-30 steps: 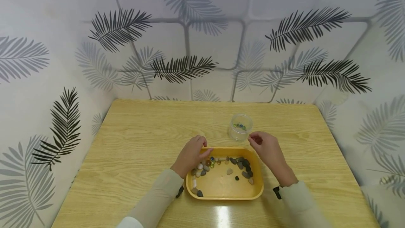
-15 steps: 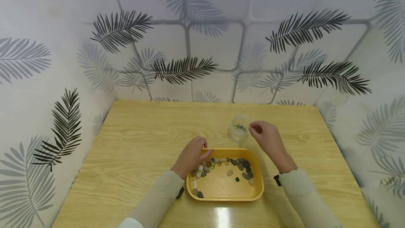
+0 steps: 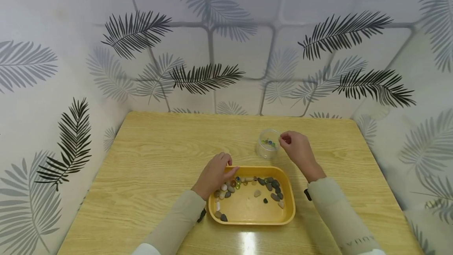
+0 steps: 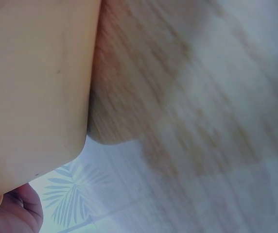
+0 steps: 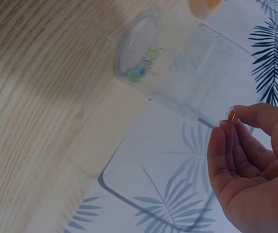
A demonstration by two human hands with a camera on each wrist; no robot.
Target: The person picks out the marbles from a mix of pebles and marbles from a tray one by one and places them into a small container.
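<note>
My right hand point(image 3: 299, 150) pinches a clear glass marble point(image 5: 232, 115) with orange-red swirls between thumb and fingertips. In the head view this hand is right at the right rim of a clear round plastic cup point(image 3: 267, 153). At the cup's bottom lie several marbles, green, blue and yellowish, and the right wrist view shows a green marble point(image 5: 133, 76) among them. My left hand point(image 3: 214, 174) grips the back left rim of a yellow tray point(image 3: 289, 207), thumb over the edge and fingers outside. The tray's outer wall point(image 4: 37, 87) fills much of the left wrist view.
Inside the tray, dark grey pebbles point(image 3: 275, 186) line the right side. Pale pebbles point(image 3: 223, 192) and a few marbles lie along the left and back. A small dark green piece point(image 3: 265, 200) sits on the tray floor. A leaf-patterned wall point(image 3: 226, 50) stands behind the wooden table point(image 3: 159, 141).
My right hand has risen from beside the cup's lower part to its rim, carrying the marble. The left hand, tray and cup stay where they were.
</note>
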